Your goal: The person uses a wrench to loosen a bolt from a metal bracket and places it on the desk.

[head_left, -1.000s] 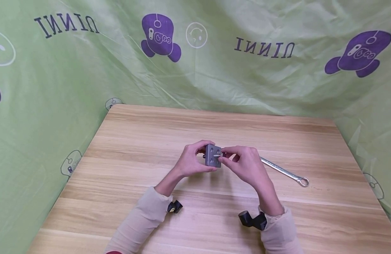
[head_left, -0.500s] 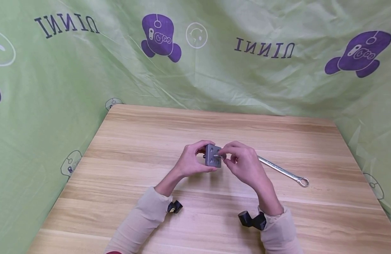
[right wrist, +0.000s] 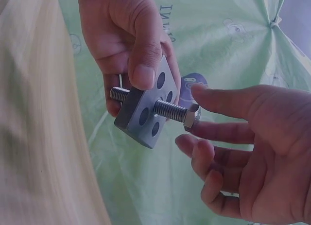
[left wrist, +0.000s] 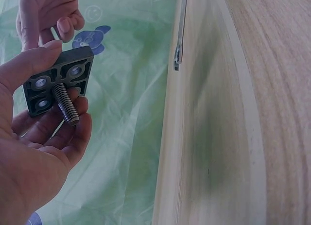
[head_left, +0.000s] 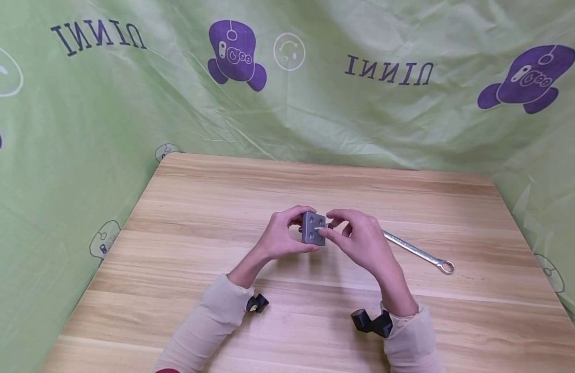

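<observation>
My left hand grips a square grey plate by its edges, thumb on one edge and fingers on the opposite one. Round holes sit near the plate's corners. A hex bolt passes through its centre, and the threaded end sticks out on the ribbed back side. On the flat side, a length of thread and the hex head stand out from the plate. My right hand pinches that head between thumb and index finger; its other fingers curl loosely below.
A combination wrench lies on the wood-grain table, just right of my right hand. Small black cameras are fixed at the wrists. A green printed sheet hangs behind the table and at its sides.
The fingers of my right hand have rolled round the bolt head, index finger forward and then back, with the thumb now forward. My left hand and the plate have stayed still.
</observation>
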Demonstrator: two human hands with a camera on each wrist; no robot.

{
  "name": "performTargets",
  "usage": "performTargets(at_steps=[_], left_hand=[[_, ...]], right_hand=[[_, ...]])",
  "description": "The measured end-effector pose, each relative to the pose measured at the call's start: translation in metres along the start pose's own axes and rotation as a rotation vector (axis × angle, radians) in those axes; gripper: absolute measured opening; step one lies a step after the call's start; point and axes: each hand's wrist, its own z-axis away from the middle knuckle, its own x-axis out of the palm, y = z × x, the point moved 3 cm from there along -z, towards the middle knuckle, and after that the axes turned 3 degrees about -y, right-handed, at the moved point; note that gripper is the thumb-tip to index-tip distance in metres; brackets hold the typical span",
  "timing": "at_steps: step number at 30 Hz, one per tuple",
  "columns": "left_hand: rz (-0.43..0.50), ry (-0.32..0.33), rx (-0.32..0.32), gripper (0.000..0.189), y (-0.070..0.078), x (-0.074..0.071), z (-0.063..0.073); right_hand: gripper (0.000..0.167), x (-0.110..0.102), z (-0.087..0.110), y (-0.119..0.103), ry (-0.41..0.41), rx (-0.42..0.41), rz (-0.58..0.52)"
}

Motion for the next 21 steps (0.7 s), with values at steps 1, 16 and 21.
performTargets(at_steps=[1,16,21], left_hand=[[-0.001,-0.001,-0.003,0.070,0.0001,0.0000,0.0001],[-0.007,0.003,0.004,0.070,0.0006,0.0001,-0.0003],[-0.008,0.000,0.002,0.070,0.0008,-0.0001,0.0000]], right_hand=[[0.032,0.0002,-0.0002,0.0006,0.000,0.020,0.000],[0.017,-0.0007,0.0012,-0.0004,0.038,-0.080,0.010],[0.021,-0.0003,0.0023,-0.0016,0.064,-0.119,0.004]])
